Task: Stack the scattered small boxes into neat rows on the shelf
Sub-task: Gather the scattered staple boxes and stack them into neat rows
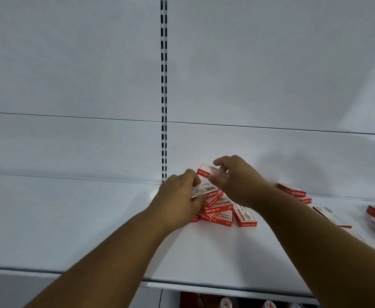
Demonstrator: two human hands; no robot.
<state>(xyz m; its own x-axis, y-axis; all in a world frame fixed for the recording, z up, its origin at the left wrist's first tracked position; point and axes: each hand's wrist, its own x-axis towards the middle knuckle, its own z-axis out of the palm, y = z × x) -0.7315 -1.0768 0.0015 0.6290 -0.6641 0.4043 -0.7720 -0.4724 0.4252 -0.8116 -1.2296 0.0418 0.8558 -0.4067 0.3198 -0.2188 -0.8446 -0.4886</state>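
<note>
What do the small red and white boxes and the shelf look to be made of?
The small boxes look like thin printed cardboard with a slightly glossy finish: sharp folded edges, flat red and white panels with printed lettering. The shelf looks like white painted metal, smooth and faintly reflective, with a slotted upright behind it; the paint hides the base material, so metal is likely, not certain.

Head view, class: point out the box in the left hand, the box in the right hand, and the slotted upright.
Left-hand box (205,190), head view, white label face.
Right-hand box (206,169), head view, exposed left end.
Slotted upright (164,85), head view, mid-strip.
</note>
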